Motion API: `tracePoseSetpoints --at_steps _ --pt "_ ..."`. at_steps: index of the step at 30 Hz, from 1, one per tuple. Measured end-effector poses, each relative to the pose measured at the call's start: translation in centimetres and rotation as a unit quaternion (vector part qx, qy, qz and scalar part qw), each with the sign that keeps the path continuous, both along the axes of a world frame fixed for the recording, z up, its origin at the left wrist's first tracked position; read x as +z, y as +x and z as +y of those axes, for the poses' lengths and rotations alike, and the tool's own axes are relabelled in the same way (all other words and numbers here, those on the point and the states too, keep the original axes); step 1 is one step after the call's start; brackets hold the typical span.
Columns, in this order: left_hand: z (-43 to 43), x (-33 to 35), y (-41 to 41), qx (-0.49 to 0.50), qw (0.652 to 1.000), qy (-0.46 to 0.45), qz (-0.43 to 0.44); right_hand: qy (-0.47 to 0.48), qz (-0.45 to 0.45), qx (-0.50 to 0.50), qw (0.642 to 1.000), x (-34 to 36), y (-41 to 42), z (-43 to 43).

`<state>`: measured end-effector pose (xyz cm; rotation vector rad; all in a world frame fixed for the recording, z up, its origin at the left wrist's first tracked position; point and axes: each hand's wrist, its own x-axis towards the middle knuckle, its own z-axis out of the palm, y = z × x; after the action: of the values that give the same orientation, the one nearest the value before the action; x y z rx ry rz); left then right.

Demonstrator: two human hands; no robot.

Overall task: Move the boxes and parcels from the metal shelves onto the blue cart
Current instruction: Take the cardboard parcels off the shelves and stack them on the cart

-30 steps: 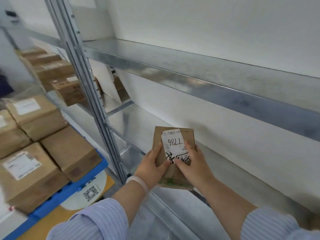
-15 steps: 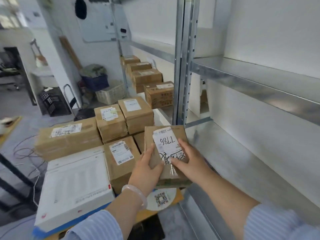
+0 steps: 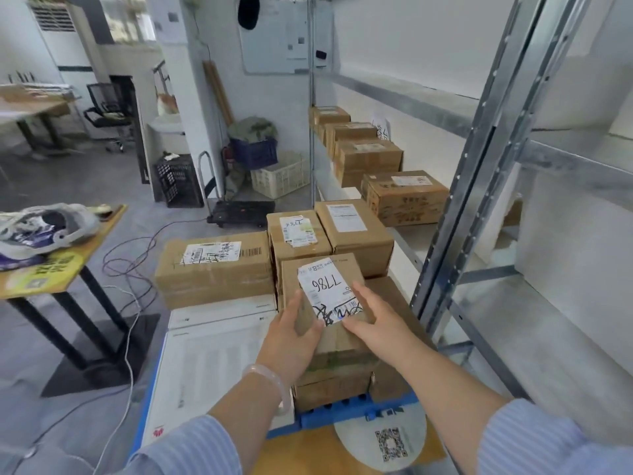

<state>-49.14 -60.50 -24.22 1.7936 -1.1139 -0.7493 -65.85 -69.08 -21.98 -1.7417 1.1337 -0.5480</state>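
A small brown parcel (image 3: pixel 325 286) with a white label reading "7786" is held between my left hand (image 3: pixel 291 341) on its left side and my right hand (image 3: pixel 373 320) on its right side. It sits over the blue cart (image 3: pixel 346 411), on or just above a brown box (image 3: pixel 329 385) at the cart's near right corner; whether it touches is unclear. The cart carries several brown boxes (image 3: pixel 212 269) and a flat white box (image 3: pixel 212 365). More brown boxes (image 3: pixel 406 197) stand on the metal shelves (image 3: pixel 479 255) to the right.
A wooden table (image 3: pixel 44 272) with a bag on it stands at the left. Cables (image 3: pixel 126 303) trail over the grey floor. A black hand trolley (image 3: pixel 239 207), black crate (image 3: pixel 178 180) and white basket (image 3: pixel 279 176) sit behind the cart. A yellow board with a QR sticker (image 3: pixel 387 440) lies below.
I have turned left from the shelves toward the cart. The parcel, held in both hands, has travelled from the shelf bay to a spot over the cart's near right boxes.
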Motion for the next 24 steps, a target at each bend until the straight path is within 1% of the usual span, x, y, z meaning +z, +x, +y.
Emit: tracePoseSetpoints --at_steps 4,9,16,24 --pt "-1.0 -0.5 0.7 0.0 1.0 0.019 0.001 0.023 -0.002 0.013 1.0 -0.4 0.9 -1.6" --pt "-1.5 -1.0 0.6 0.025 0.999 0.038 -0.003 0.047 0.012 0.037 0.998 -0.9 1.3 -2.9" --pt "-1.5 -1.4 0.1 0.055 0.997 0.057 -0.009 0.043 0.01 0.058 0.997 -1.9 1.4 -3.2" --pt "-1.6 -1.2 0.1 0.057 0.996 0.066 -0.007 0.026 0.027 0.07 0.997 -1.6 1.3 -3.6"
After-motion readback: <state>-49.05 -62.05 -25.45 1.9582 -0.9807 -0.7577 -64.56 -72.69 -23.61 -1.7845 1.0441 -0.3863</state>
